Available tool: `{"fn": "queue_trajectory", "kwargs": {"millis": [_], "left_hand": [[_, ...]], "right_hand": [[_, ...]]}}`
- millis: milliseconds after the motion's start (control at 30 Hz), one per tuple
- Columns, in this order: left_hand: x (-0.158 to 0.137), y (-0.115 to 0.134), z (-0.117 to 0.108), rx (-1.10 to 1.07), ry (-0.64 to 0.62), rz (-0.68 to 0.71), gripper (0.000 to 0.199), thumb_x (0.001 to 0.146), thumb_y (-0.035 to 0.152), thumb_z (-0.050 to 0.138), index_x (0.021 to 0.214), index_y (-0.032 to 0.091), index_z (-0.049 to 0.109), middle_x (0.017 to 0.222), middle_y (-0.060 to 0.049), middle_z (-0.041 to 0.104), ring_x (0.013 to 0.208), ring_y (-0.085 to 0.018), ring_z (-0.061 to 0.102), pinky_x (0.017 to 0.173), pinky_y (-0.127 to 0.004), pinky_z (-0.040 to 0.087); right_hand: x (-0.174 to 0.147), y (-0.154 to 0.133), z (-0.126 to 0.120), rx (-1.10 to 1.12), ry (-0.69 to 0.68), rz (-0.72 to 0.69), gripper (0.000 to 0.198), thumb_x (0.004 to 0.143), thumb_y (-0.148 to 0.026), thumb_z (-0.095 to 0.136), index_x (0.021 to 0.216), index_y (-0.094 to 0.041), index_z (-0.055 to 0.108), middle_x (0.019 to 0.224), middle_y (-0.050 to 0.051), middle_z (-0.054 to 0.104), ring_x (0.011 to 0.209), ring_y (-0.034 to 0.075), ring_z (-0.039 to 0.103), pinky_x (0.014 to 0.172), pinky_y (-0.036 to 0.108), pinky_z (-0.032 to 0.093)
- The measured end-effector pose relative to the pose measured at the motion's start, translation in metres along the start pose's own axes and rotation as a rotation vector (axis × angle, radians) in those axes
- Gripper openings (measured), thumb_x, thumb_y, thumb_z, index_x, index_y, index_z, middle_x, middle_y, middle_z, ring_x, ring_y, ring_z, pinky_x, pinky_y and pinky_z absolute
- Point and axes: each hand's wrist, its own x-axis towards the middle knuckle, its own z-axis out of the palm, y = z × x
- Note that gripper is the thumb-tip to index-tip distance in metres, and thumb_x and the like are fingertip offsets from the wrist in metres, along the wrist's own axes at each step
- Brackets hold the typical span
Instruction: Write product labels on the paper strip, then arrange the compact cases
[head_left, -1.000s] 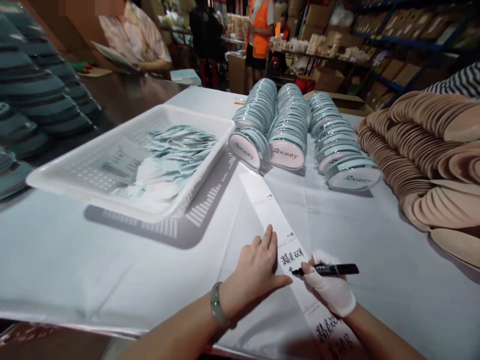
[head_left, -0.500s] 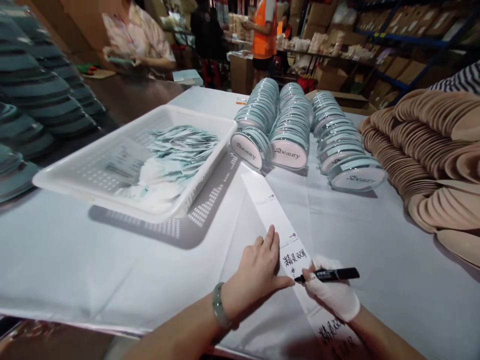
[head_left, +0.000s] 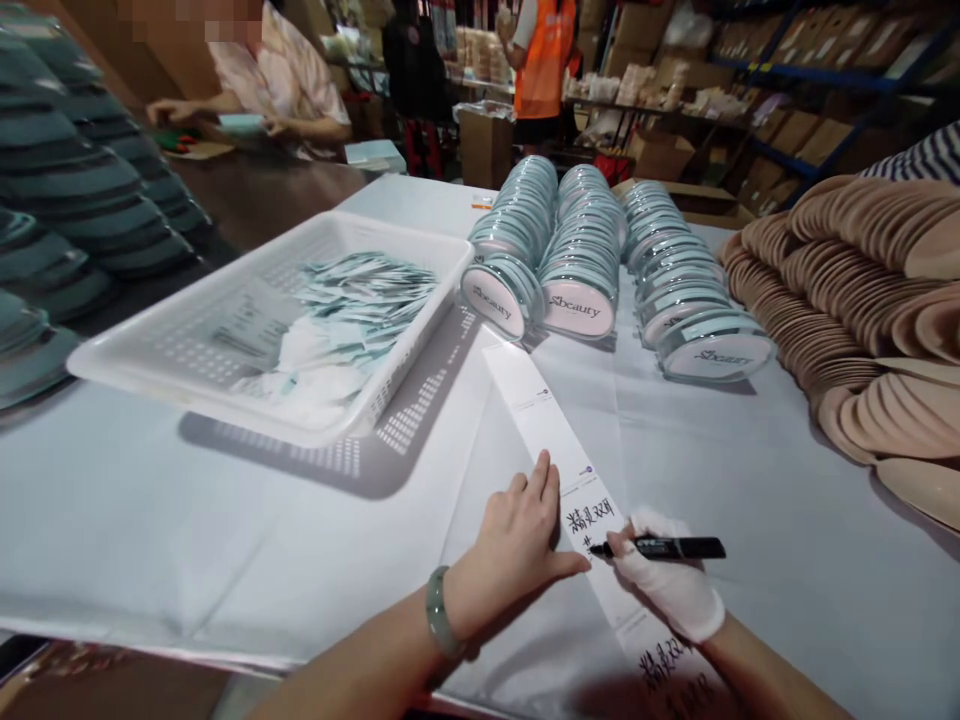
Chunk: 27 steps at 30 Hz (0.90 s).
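A long white strip of labels (head_left: 534,400) lies on the white-covered table, with black handwritten characters on two of its sections. My left hand (head_left: 517,540), a green bangle at its wrist, rests with fingers stretched out along the strip's left edge. Partly covered by a white glove with bare fingertips, my right hand (head_left: 664,575) pinches a black marker pen (head_left: 690,547). The marker's tip meets the strip just below the upper writing, close to my left thumb. Part of the lower writing runs beside my right wrist.
A white plastic basket (head_left: 360,432) of pale blue packets stands left. Rows of clear oval packages (head_left: 577,306) stand at the back, beside stacked beige oval pieces (head_left: 840,310). Blue stacks (head_left: 82,190) rise far left. Several people are in the background.
The marker has shifted very slightly, adding dark strokes under the upper writing. My left hand stays in place. Behind, one person's arm reaches out left, and the orange-vested person has moved a little.
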Motion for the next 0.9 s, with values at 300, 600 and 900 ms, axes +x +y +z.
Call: {"fn": "queue_trajectory", "kwargs": {"millis": [300,600,900], "left_hand": [[0.0,0.0,-0.001,-0.024,0.006,0.001,0.111,0.074,0.072,0.075,0.157,0.008,0.036,0.167,-0.02,0.028,0.122,-0.038,0.06,0.086,-0.044,0.06],[-0.001,0.001,-0.004,-0.032,-0.01,-0.003,0.112,0.074,0.071,0.075,0.157,0.008,0.035,0.167,-0.02,0.027,0.123,-0.038,0.06,0.087,-0.044,0.059],[-0.001,0.001,-0.006,-0.019,-0.026,-0.005,0.113,0.074,0.071,0.075,0.157,0.005,0.035,0.167,-0.019,0.026,0.121,-0.037,0.06,0.086,-0.043,0.059]], "right_hand": [[0.0,-0.003,-0.002,0.039,-0.009,0.033,0.039,0.088,-0.049,0.058,0.059,-0.023,0.057,0.05,-0.002,0.059,0.046,0.015,0.057,0.049,0.028,0.042],[0.003,-0.01,-0.005,0.029,-0.018,0.027,0.041,0.086,-0.053,0.056,0.056,-0.024,0.054,0.048,-0.001,0.056,0.044,0.014,0.052,0.047,0.028,0.042],[0.0,-0.006,-0.004,0.055,-0.009,0.075,0.04,0.087,-0.051,0.058,0.058,-0.024,0.056,0.051,0.0,0.06,0.048,0.016,0.057,0.05,0.028,0.045]]}}
